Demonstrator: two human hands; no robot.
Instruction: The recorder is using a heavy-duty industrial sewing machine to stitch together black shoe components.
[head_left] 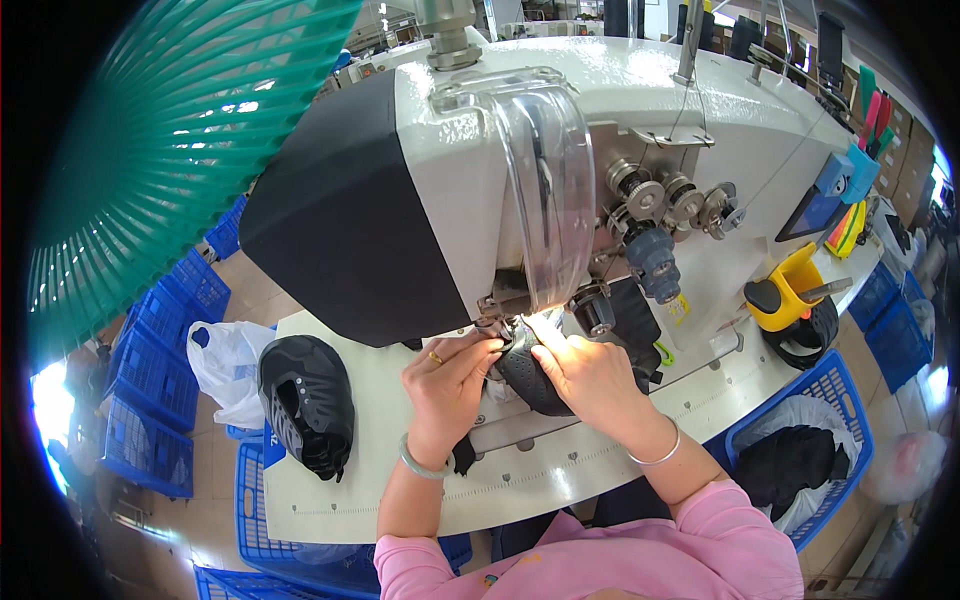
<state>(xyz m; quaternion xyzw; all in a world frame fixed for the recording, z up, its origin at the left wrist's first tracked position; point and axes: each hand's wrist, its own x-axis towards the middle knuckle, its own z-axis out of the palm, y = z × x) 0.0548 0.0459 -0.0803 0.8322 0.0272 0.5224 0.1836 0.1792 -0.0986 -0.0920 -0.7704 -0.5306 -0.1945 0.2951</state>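
Note:
A black perforated shoe upper [527, 372] lies under the needle area of a large white and dark grey sewing machine [455, 190]. My left hand [445, 378] is closed, its thumb and fingertips pinching the upper's left edge close to the presser foot. From the other side my right hand [592, 378] grips the same upper, thumb on top and index finger stretched toward the lit needle spot. The needle tip is too small to make out. Left of my left hand, a second black shoe upper [306, 405] rests on the pale table [400, 505].
A green fan guard [190, 130] fills the upper left. Beside the table hang a white plastic bag [232, 370] and stacked blue crates [150, 440]. A blue basket [862, 440] with black pieces stands at the right. A yellow holder [790, 290] sits on the table's right end.

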